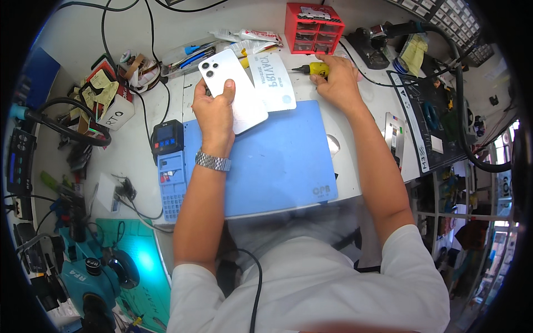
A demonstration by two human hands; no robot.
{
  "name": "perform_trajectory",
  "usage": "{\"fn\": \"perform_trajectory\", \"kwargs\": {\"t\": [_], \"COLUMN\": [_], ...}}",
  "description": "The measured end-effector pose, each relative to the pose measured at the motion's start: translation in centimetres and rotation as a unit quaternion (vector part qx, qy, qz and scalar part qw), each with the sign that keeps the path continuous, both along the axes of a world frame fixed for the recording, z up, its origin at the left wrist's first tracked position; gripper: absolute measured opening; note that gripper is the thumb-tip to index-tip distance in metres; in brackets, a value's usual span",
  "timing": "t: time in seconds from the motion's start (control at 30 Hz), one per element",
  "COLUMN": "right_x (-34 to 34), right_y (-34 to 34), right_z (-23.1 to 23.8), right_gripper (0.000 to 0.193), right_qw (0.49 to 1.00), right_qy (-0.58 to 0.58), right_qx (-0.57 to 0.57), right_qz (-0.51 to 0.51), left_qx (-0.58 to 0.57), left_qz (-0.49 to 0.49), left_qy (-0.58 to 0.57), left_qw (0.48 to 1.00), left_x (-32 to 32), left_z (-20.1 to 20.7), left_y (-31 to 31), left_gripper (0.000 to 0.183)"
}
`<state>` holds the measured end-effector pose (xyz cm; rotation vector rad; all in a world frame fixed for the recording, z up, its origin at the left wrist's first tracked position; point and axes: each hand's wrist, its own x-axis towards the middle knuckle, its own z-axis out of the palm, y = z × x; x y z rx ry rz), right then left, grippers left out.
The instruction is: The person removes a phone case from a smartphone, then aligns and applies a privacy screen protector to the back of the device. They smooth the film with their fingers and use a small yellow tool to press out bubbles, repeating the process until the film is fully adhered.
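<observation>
My left hand (pixel 215 108) is closed around a white smartphone (pixel 242 102). The phone is tilted above the blue mat (pixel 277 161), its back and camera lenses facing up and my thumb lying across it. My right hand (pixel 340 83) reaches to the far side of the table, its thumb and fingers around a short yellow tool with a black tapered tip (pixel 318 69) that points left. Just beyond the phone, a white screen-protector packet (pixel 276 83) lies partly over the mat's far edge.
A red drawer box (pixel 314 29) stands at the back, with tubes (pixel 256 38) and pens to its left. A black device with a small screen (pixel 167 137) sits by the mat's left edge. To the right lies a black tool mat (pixel 425 122); a teal microscope (pixel 91 277) stands lower left.
</observation>
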<state>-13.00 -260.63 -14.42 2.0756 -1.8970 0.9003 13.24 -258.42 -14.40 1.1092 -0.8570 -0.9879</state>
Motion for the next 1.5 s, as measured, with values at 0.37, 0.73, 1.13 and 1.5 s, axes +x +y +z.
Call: {"fn": "perform_trajectory", "kwargs": {"t": [0.37,0.73,1.13,1.5], "right_x": [-0.6,1.7,1.6,-0.6], "right_y": [2.4,4.2,4.3,1.9], "right_z": [3.1,3.0,3.0,1.7], "right_gripper": [0.038,0.041,0.043,0.042], "right_qw": [0.965,0.935,0.935,0.989], "right_qy": [-0.192,-0.164,-0.155,-0.027], "right_qx": [-0.018,0.025,0.009,-0.119], "right_qz": [0.18,0.313,0.319,0.087], "left_qx": [0.059,0.053,0.054,0.014], "left_qz": [-0.026,-0.005,0.006,0.013], "left_qy": [0.063,0.013,0.005,0.025], "left_qw": [0.996,0.998,0.999,0.999], "left_x": [0.4,0.1,0.1,0.3], "left_z": [-0.8,-1.1,-1.2,-0.4], "left_y": [-0.4,-0.7,-0.7,-0.2], "left_gripper": [0.051,0.051,0.049,0.048]}}
